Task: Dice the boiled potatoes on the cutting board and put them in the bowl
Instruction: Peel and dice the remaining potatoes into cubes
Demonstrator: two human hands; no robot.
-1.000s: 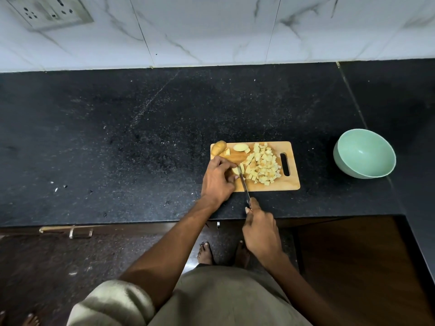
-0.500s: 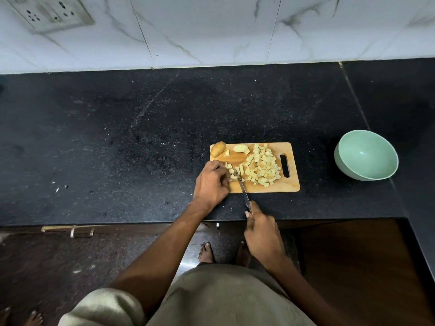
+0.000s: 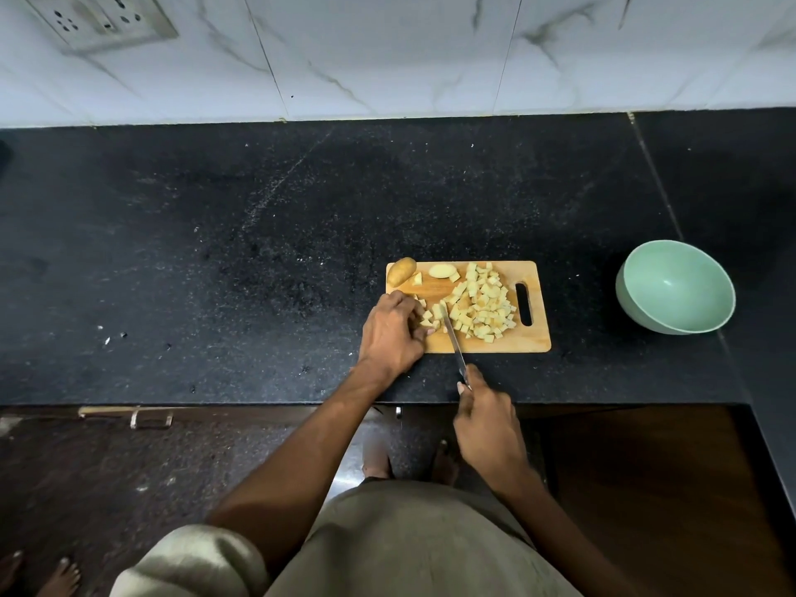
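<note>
Potatoes (image 3: 482,308) mostly diced on board (image 3: 534,342), right hand (image 3: 489,417) gripping knife (image 3: 453,340), left hand (image 3: 392,331) pinching pieces, bowl (image 3: 637,303) at three o'clock unfilled.

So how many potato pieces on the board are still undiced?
2: a whole unpeeled potato at the cutting board's far-left corner, and a peeled piece just right of it. The left hand may hide more.

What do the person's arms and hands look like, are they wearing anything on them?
Both arms are bare from elbow to fingers. The left hand and the right hand wear no gloves, and no rings, watch or bracelets show. The only sleeve in view is a pale beige sleeve, bunched up near the left elbow. It matches the beige garment covering the person's front. No sleeve shows on the right arm.
</note>
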